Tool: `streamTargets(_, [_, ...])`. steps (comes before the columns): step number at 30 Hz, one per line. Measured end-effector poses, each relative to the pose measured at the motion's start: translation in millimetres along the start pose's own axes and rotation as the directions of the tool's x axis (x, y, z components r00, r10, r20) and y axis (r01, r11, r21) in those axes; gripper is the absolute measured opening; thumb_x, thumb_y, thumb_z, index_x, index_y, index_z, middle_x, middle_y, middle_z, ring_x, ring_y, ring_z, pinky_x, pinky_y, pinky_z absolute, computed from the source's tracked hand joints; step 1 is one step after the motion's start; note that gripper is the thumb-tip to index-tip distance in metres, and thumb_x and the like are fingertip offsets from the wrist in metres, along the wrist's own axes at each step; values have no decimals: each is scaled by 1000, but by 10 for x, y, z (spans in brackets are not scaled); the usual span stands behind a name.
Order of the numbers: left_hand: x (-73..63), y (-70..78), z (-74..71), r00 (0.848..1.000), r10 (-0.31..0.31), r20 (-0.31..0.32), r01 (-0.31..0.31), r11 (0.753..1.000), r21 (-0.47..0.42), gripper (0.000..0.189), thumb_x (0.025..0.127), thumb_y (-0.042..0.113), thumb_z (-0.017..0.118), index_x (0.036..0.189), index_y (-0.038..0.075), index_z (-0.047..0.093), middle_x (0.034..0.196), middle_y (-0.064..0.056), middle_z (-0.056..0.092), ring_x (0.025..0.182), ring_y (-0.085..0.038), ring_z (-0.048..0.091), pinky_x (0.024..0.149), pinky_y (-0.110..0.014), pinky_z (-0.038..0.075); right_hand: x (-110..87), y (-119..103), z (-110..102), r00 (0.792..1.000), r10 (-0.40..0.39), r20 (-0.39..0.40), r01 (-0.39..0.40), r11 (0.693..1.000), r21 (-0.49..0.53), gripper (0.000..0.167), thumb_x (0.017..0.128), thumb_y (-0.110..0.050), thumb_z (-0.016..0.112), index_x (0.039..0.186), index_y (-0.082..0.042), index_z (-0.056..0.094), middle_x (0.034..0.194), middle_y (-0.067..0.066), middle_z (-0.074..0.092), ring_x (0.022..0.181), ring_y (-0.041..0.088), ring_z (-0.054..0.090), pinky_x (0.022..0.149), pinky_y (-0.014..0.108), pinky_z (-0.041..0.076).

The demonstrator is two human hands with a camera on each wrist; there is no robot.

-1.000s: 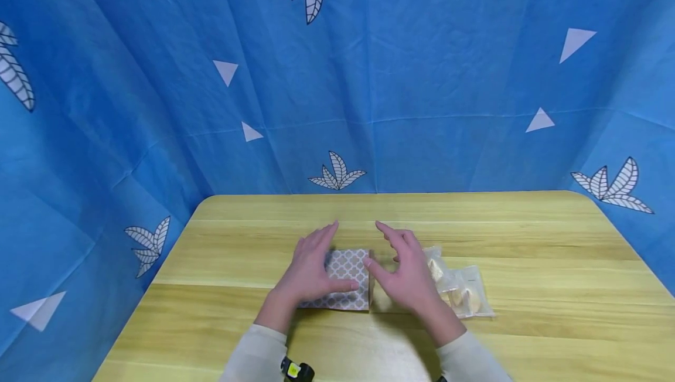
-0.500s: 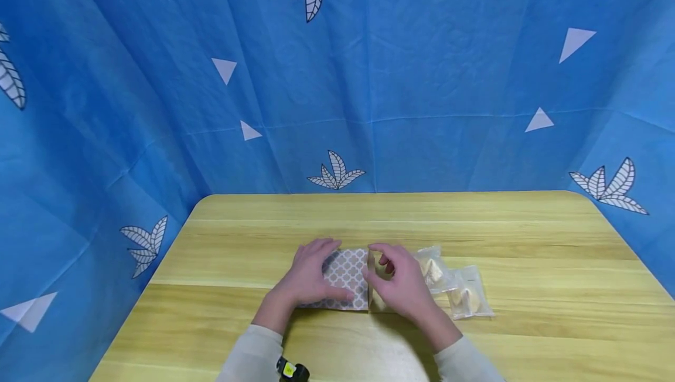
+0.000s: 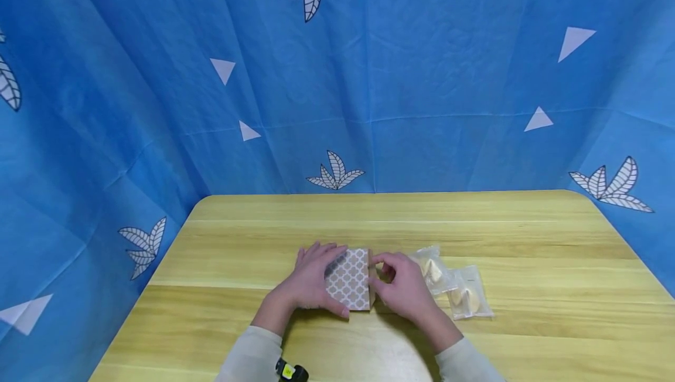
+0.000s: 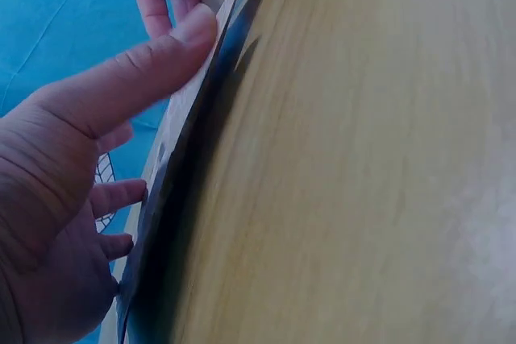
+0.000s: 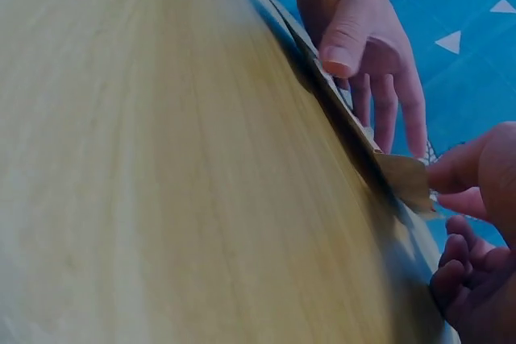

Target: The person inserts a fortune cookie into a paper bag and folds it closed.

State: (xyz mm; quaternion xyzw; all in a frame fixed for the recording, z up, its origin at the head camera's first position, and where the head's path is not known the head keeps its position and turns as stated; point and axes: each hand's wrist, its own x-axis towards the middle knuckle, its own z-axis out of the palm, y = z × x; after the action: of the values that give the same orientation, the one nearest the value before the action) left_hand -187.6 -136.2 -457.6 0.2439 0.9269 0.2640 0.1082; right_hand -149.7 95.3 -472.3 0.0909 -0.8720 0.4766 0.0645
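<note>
A flat paper bag with a grey-and-white lattice print lies on the table, a plain brown flap raised at its right end. My left hand rests spread over the bag's left part, thumb along the near edge and fingers toward the far edge. In the left wrist view, the left thumb lies straight along the bag's edge. At the flap, my right hand holds the brown paper with forefinger and thumb, its other fingers curled in. The left hand covers the bag's left end.
Right beside my right hand lie two clear sachets with pale pieces inside, one sachet farther back and another sachet nearer. They touch on the wooden table. A blue printed curtain hangs behind the table.
The right hand has come down onto the bag's right end, its fingers curling in at the flap. The left hand has lowered onto the bag, its thumb shifting to the near edge.
</note>
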Motion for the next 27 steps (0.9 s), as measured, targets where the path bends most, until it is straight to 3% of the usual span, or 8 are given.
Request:
streamTargets(6, [-2,-22,33,1000,25,3,-25,999,26,130,46,62,94,157,26,34,158,-9,30,146,-44,10,114,-62,-2,-2,1,-14,1000,19,8,-19,1000,-8,30,75,0,80,102,-9,75,79,0,57,70,16,52,65,33,48])
streamTargets(13, [-17,-67,66,999,33,-40,-34,999,-23,129,48,49,97,158,26,32,154,-3,35,147,-38,11,115,-59,-4,2,4,-6,1000,24,15,-24,999,-33,27,73,3,79,97,-8,74,77,-1,56,69,14,51,65,33,47])
streamTargets(20, [-27,-108,89,996,59,-71,-64,996,-60,129,48,53,95,158,26,31,152,-1,38,147,-35,14,115,-59,-4,29,7,18,997,65,38,-62,995,-81,24,75,-5,82,96,-10,74,79,-1,55,73,15,51,70,35,47])
streamTargets(27, [-36,-120,95,993,66,-97,-76,992,-103,130,48,54,94,158,26,31,148,0,40,145,-31,18,115,-58,-3,49,7,43,998,47,42,-42,993,-113,23,73,-10,84,93,-10,74,78,-1,55,73,16,50,70,36,46])
